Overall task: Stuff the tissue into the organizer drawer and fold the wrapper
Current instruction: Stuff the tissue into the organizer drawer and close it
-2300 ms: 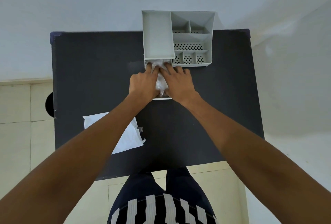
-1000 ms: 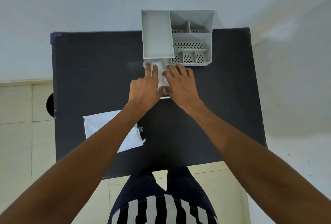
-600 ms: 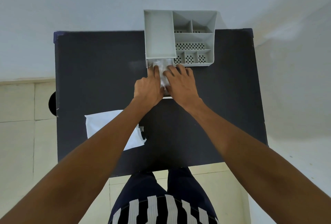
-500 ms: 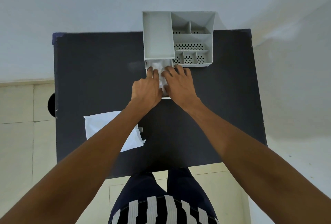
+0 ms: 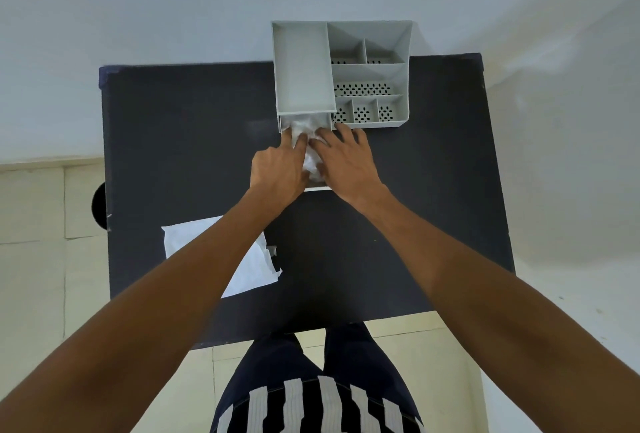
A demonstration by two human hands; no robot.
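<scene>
A grey desk organizer (image 5: 372, 74) stands at the far edge of the black table (image 5: 194, 141). Its drawer (image 5: 313, 188) is pulled out toward me below the left compartment. White crumpled tissue (image 5: 306, 134) fills the drawer. My left hand (image 5: 277, 169) and my right hand (image 5: 346, 158) lie side by side on top of the tissue, fingers pressing down into it. Most of the drawer is hidden under my hands. The flat white wrapper (image 5: 254, 268) lies on the table near left, partly under my left forearm.
The organizer has several small perforated compartments (image 5: 362, 113) on its right side. A dark round object (image 5: 98, 205) sticks out past the table's left edge. A white wall lies behind the table, pale floor tiles to the left.
Both hands stay on the tissue and knead it; the fingers have shifted slightly forward toward the organizer body. The wrapper has not moved.
</scene>
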